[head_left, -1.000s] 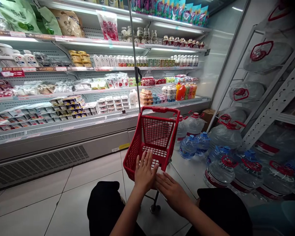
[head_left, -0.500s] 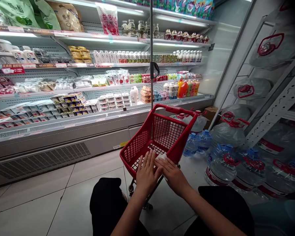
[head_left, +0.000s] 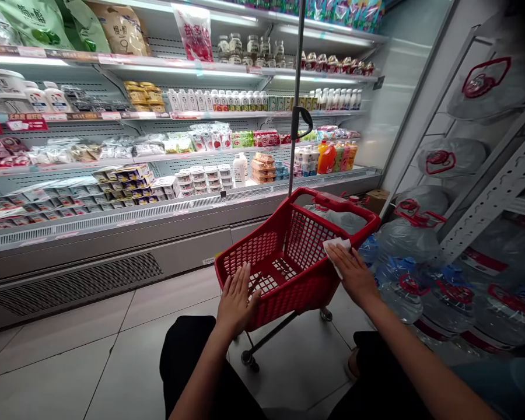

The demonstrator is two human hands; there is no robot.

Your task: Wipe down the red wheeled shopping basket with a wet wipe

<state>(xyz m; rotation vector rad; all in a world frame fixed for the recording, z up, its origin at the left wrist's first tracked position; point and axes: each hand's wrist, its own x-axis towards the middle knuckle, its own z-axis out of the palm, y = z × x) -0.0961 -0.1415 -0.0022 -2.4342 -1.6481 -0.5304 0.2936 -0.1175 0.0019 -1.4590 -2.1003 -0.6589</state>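
— Where's the wiping at?
— Right hand [head_left: 354,274] presses a white cloth [head_left: 332,249] flat on the red cart basket [head_left: 289,262] side wall; left hand [head_left: 235,300], open, steadies the near corner
— Much left?
— Probably the rim and other walls

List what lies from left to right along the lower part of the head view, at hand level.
Floor tiles → left hand → red cart → white cloth under right hand → water jugs.
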